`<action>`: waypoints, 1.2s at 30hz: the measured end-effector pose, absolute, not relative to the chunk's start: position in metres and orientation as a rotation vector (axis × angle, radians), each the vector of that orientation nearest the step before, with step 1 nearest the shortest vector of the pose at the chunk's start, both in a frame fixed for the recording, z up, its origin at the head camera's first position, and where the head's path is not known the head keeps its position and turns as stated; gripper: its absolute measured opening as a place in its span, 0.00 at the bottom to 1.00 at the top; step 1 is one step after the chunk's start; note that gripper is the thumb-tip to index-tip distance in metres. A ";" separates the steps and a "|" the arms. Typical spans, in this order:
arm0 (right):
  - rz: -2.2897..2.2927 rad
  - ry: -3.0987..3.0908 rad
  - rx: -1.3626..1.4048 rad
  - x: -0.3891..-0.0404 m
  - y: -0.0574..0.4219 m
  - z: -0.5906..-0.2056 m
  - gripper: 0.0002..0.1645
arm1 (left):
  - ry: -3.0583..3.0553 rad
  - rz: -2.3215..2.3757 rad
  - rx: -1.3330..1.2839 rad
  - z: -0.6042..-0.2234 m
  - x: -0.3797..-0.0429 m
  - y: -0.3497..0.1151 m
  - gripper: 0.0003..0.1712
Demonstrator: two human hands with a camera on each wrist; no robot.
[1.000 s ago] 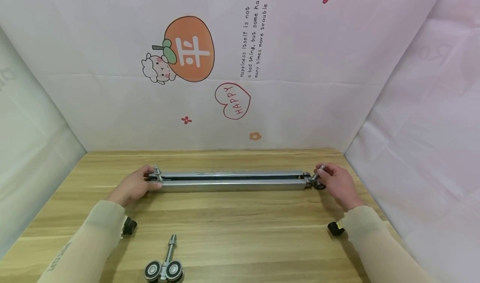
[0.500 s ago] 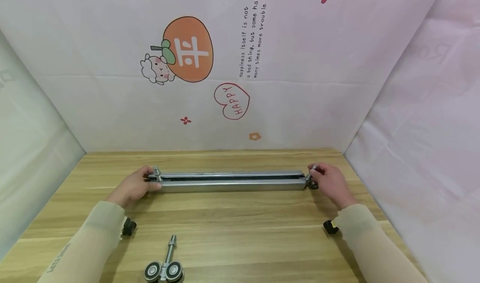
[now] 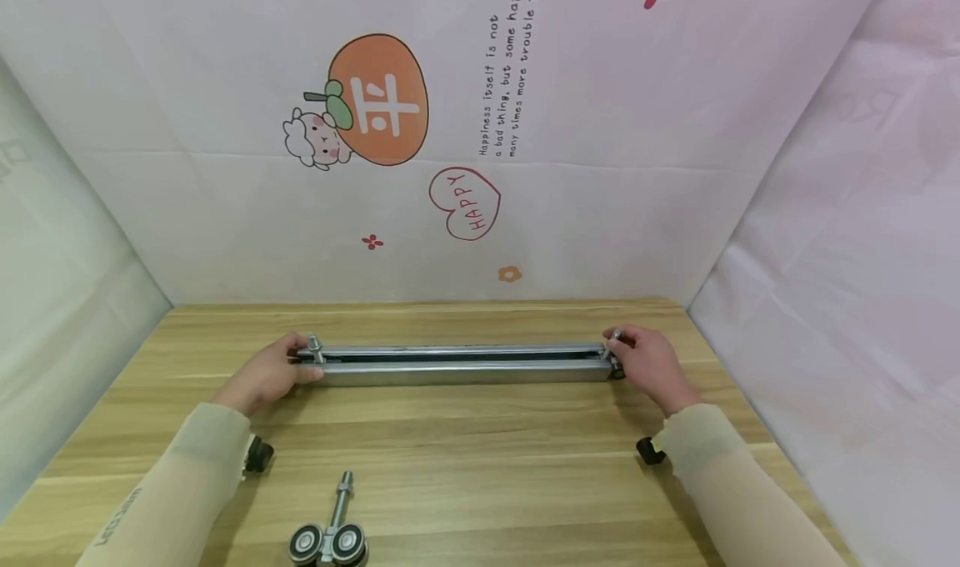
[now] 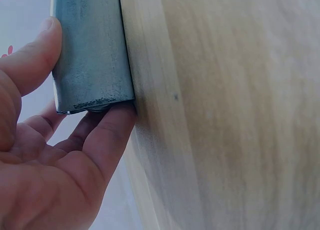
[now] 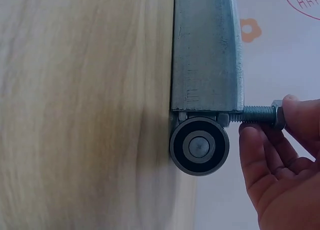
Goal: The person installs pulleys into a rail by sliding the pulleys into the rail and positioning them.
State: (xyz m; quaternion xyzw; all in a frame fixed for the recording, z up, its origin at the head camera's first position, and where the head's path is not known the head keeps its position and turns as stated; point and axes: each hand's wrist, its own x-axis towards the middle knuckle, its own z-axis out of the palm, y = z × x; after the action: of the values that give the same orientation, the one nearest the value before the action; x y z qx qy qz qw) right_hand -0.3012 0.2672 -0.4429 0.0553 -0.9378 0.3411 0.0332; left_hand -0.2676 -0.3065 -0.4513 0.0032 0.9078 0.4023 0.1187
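Metal rail (image 3: 465, 375): we see a long silvery channel lying across the far part of the wooden table (image 3: 465, 467), slot upward, its faces dull and lightly scuffed, its left end edge dark and rough.
Right-end trolley (image 5: 199, 146): we see a black-ringed wheel with a pale hub just outside the rail's right mouth; a threaded bolt (image 5: 257, 114) with a hex nut rises from it.
Right grip: the right hand (image 3: 651, 363) pinches that bolt near its nut, thumb and fingers closed to its thickness.
Left grip: the left hand (image 3: 270, 371) curls round the rail's left end, spread to the rail's width.
Left-end bolt (image 3: 315, 348): it stands up out of the slot.
Loose trolley (image 3: 328, 542): it lies on the near table, two black-ringed wheels facing us, bolt pointing away.
Cloth (image 3: 585, 175) writing: sideways, we read "Happiness itself is not a bad thing, but some happy many times more trouble", then a cut-off word; "HAPPY" in a red heart (image 3: 465, 204); "平" on an orange fruit (image 3: 378, 100).
Left sleeve (image 3: 165, 484): lettering too blurred for us.
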 end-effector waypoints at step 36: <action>0.928 -2.938 0.367 -0.308 0.193 -0.438 0.14 | 2.673 1.151 0.015 -0.451 -0.269 -0.307 0.37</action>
State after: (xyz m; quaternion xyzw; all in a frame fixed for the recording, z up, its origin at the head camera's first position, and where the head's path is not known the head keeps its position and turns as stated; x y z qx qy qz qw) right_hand -0.3075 0.1934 -0.4381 0.1182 -0.9467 0.2989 0.0192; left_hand -0.2688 -0.3069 -0.4507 0.0050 0.9123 0.3928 0.1156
